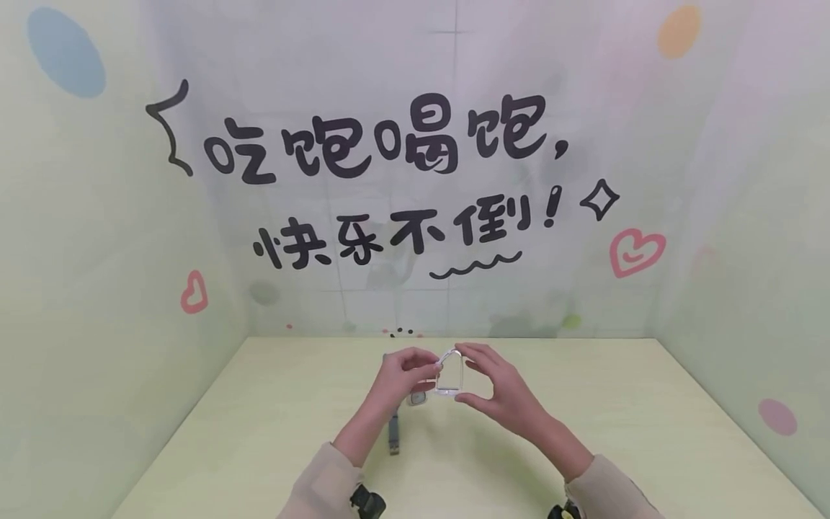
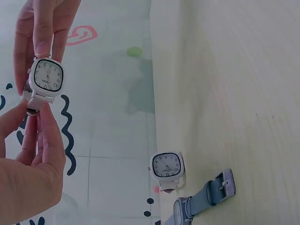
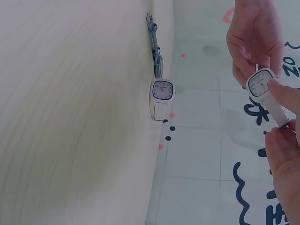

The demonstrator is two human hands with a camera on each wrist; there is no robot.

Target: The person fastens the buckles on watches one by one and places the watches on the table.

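Up above the table, both hands hold a white wristwatch (image 1: 447, 391) with its strap looped. My left hand (image 1: 405, 378) pinches it at the left side; in the left wrist view, thumb and fingers are at the strap below the square-rounded dial (image 2: 48, 75). Fingers of my right hand (image 1: 502, 386) grip the other side, index finger at the top of the loop and thumb at the bottom. In the right wrist view the right thumb overlaps the dial edge. A second white wristwatch (image 3: 162, 89) rests on the table beneath, beside a blue-grey wristwatch (image 2: 206, 199) with a buckle.
The pale wooden table (image 1: 616, 432) meets a printed back wall (image 1: 389, 303) with large black characters. Side walls (image 1: 97, 324) stand at left and right. Both forearms in beige sleeves (image 1: 324, 479) reach in from the front edge.
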